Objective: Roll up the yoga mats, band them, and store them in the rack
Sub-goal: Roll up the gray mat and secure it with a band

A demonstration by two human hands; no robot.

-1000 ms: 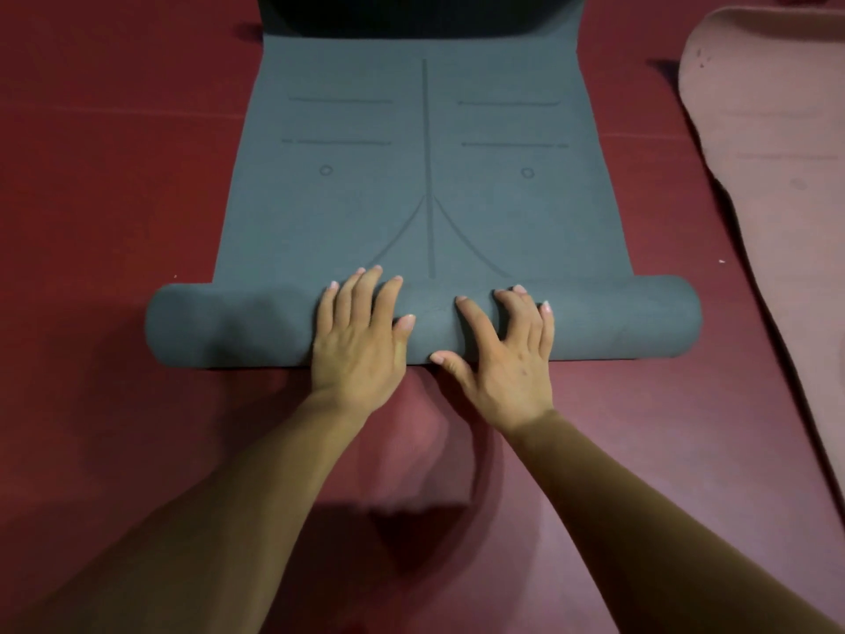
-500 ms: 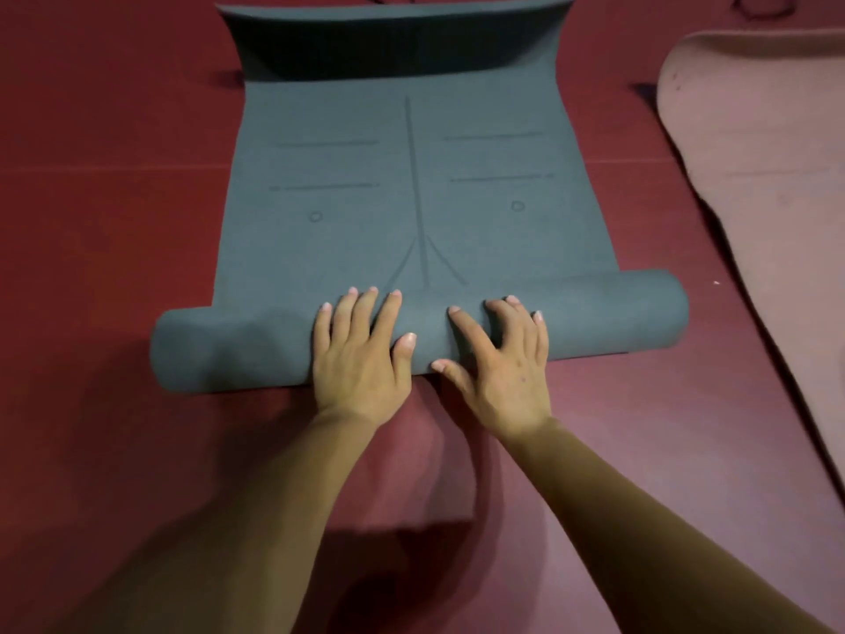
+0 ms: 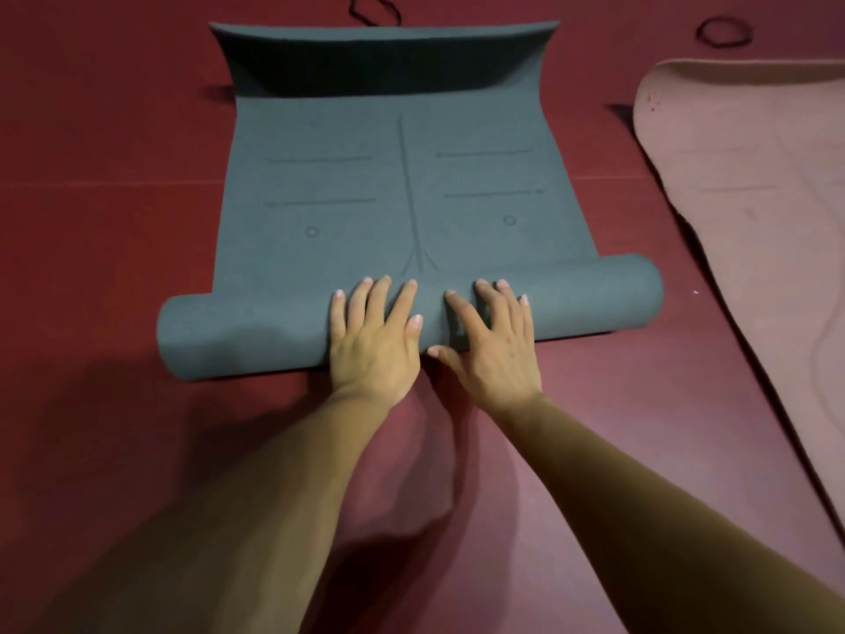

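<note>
Grey foam yoga mat [image 3: 411, 199] lies on the red floor [image 3: 91, 176], its rolled part [image 3: 251, 331] running left to right with the right end slightly farther, and the flat stretch lies just beyond the fingertips [image 3: 385, 282] toward the upturned far edge. Side by side, the left hand [image 3: 372, 340] and right hand [image 3: 496, 350] press on the roll's middle, fingers straight and spread, gripping nothing; the push should go straight away.

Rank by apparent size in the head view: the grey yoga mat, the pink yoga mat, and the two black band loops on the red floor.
1. Grey half-rolled yoga mat.
2. Pink flat yoga mat, cut off by the frame, so unsure.
3. Right black band loop and centre black band loop: alike, unranked.
</note>
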